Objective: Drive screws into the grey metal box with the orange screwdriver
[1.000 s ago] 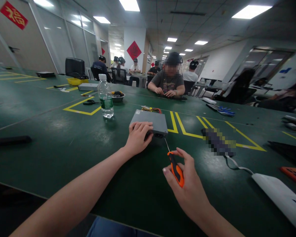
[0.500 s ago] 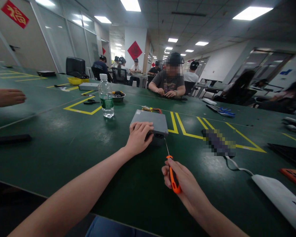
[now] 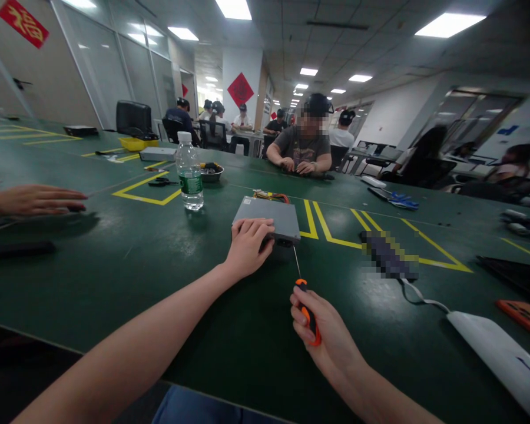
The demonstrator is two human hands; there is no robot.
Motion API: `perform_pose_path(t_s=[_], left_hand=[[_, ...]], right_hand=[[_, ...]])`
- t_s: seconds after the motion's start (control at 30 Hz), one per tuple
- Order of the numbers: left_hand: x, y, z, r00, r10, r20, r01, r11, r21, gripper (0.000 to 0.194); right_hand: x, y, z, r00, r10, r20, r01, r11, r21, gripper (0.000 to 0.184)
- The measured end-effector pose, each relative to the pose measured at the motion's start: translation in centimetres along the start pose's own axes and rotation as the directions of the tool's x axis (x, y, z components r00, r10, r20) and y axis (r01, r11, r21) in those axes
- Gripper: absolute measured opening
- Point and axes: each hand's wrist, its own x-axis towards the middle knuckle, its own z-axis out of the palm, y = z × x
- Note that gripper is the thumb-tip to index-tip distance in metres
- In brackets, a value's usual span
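Note:
A grey computer power supply [image 3: 282, 217] lies on the green table, with a bundle of coloured wires [image 3: 271, 196] at its far side. My left hand [image 3: 248, 246] grips its near left edge, fingers over the top and thumb against the front face. My right hand [image 3: 322, 327] is wrapped round the orange and black handle of a screwdriver [image 3: 301, 285]. The thin shaft points up and away, and its tip meets the lower front edge of the power supply near the right corner. Whether it sits in a screw is too small to tell.
A water bottle [image 3: 189, 171] stands left of the power supply, a metal bowl [image 3: 212, 173] behind it. Another person's hand [image 3: 37, 200] reaches in at the left. A white power bank-like block [image 3: 490, 347] with a cable lies right. Across the table sits a person [image 3: 302, 144].
My right fingers have shifted round the screwdriver handle, while its tip stays at the same corner. My left hand keeps its place. The other person's hand at the left has moved further in, to the right.

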Motion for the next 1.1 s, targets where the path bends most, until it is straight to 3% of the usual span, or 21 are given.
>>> perform_pose_path(t_s=[0.17, 0.33, 0.47, 0.6, 0.83, 0.97, 1.1], left_hand=[[-0.04, -0.01, -0.09, 1.000, 0.004, 0.012, -0.004, 1.000, 0.001, 0.017], [0.03, -0.06, -0.22, 1.000, 0.008, 0.018, -0.008, 1.000, 0.001, 0.017], [0.07, -0.16, -0.16, 1.000, 0.013, 0.016, -0.013, 1.000, -0.004, 0.017], [0.05, -0.16, -0.13, 1.000, 0.011, 0.011, -0.011, 1.000, -0.008, 0.016], [0.11, -0.06, -0.28, 1.000, 0.006, 0.007, -0.006, 1.000, -0.008, 0.016], [0.11, -0.02, -0.27, 1.000, 0.007, 0.012, -0.007, 1.000, -0.008, 0.016], [0.07, -0.02, -0.24, 1.000, 0.003, 0.015, -0.003, 1.000, -0.002, 0.016]], right_hand=[[-0.24, 0.45, 1.09, 0.997, 0.039, -0.066, -0.033, 0.996, 0.083, 0.016], [0.10, 0.44, 0.80, 0.996, 0.085, -0.038, -0.080, 0.991, 0.109, 0.022], [0.12, 0.32, 0.39, 0.999, 0.032, -0.036, -0.028, 0.995, 0.097, 0.011], [-0.05, 0.35, 0.61, 0.998, -0.037, -0.056, 0.042, 0.995, 0.092, 0.015], [0.03, 0.38, 0.72, 0.999, 0.030, -0.027, -0.026, 0.991, 0.134, 0.026], [-0.09, 0.22, 0.76, 0.998, -0.004, -0.062, 0.012, 0.992, 0.124, 0.013], [-0.18, 0.24, 0.84, 0.997, -0.028, -0.071, 0.035, 0.994, 0.105, 0.012]])
